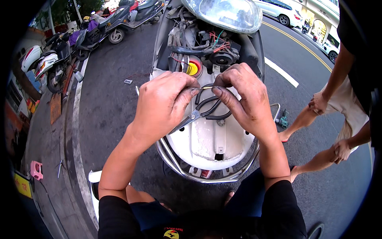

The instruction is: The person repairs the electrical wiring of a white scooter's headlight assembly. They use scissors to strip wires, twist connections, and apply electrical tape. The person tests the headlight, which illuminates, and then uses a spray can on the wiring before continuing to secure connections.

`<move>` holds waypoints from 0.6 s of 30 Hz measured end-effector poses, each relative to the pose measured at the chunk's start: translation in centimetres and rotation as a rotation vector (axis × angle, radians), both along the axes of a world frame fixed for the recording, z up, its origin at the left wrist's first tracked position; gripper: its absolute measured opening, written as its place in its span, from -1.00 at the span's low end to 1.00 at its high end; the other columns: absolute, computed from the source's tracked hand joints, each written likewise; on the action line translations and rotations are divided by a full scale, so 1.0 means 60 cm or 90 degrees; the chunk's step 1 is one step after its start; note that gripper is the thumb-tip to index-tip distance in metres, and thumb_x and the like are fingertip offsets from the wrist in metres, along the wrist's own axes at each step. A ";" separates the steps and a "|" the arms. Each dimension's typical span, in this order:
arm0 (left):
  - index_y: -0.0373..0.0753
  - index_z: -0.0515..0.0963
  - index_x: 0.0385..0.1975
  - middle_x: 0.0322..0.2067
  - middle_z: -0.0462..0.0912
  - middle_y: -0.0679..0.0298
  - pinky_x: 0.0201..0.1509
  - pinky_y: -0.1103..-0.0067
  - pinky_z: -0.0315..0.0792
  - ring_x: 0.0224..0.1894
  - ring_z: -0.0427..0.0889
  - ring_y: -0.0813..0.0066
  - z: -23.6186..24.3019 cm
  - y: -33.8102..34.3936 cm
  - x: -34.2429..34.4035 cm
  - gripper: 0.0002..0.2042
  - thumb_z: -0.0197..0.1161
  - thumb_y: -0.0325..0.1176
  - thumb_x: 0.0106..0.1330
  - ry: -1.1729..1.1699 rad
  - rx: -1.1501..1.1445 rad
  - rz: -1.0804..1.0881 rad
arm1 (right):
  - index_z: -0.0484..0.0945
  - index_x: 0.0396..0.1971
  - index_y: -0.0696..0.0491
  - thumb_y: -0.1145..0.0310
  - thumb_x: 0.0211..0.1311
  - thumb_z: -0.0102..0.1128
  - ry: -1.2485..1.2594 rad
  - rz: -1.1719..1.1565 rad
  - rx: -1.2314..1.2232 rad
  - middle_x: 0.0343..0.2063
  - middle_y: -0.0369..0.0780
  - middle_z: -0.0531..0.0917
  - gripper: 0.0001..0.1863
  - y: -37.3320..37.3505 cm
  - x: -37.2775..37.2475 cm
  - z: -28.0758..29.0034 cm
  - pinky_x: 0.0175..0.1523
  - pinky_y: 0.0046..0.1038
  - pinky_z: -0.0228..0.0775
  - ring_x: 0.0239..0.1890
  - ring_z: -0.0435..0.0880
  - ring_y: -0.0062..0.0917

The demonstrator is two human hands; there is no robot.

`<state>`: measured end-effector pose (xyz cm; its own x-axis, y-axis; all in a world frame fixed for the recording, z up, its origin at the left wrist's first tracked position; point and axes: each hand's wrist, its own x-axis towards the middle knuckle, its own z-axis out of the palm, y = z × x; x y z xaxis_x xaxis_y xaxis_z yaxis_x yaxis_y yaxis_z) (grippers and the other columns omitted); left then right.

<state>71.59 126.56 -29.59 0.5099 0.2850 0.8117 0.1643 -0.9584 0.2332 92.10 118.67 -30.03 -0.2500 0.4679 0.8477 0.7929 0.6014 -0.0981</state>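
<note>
My left hand (pixel 165 105) and my right hand (pixel 244 95) are raised close together over the white front body panel (pixel 199 141) of a stripped-down scooter. Thumb and fingers are pinched on both sides of a short, thin, pale yellow piece that looks like a wire (pixel 206 87), stretched between the fingertips. Beneath them on the panel lie scissors (pixel 193 116) with grey blades and black looped handles, partly covered by my left hand. Just beyond my fingers are a red and yellow round part (pixel 193 68) and a black round horn-like part (pixel 223 58).
Bundled wires (pixel 185 36) and a headlight (pixel 225 14) fill the scooter's far end. A chrome bar (pixel 207 180) curves round the panel's near edge. At right another person (pixel 338 107) leans, hands on knees. Parked scooters (pixel 115 28) and a pink stool (pixel 36 170) are at left.
</note>
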 end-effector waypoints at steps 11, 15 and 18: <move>-0.37 0.60 -0.35 -0.43 0.66 0.10 -0.24 0.42 0.50 -0.37 0.65 0.18 0.017 0.001 -0.022 -0.90 0.30 -0.50 0.17 0.124 -0.016 0.033 | 0.56 -0.31 0.11 0.41 0.09 0.37 0.108 0.044 -0.080 -0.46 -0.18 0.55 -0.80 0.001 -0.015 0.000 -0.21 -0.31 0.41 -0.34 0.56 -0.28; -0.39 0.61 -0.35 -0.45 0.65 0.09 -0.27 0.46 0.49 -0.42 0.65 0.25 0.017 0.005 -0.031 -0.89 0.30 -0.49 0.19 0.104 -0.104 0.011 | 0.57 -0.29 0.12 0.42 0.11 0.36 0.079 0.062 -0.079 -0.43 -0.18 0.56 -0.80 0.002 -0.015 -0.001 -0.22 -0.31 0.38 -0.34 0.55 -0.28; -0.39 0.60 -0.36 -0.47 0.64 0.10 -0.31 0.49 0.47 -0.44 0.63 0.30 0.016 0.006 -0.034 -0.89 0.31 -0.49 0.19 0.098 -0.123 -0.003 | 0.58 -0.30 0.12 0.42 0.11 0.37 0.026 0.007 -0.014 -0.43 -0.19 0.56 -0.82 0.007 -0.014 0.001 -0.23 -0.31 0.37 -0.34 0.54 -0.29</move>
<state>69.53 126.89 -28.63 0.6248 0.4251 0.6549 0.2084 -0.8992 0.3848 91.25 119.08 -30.00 -0.2203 0.4837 0.8470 0.7809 0.6079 -0.1440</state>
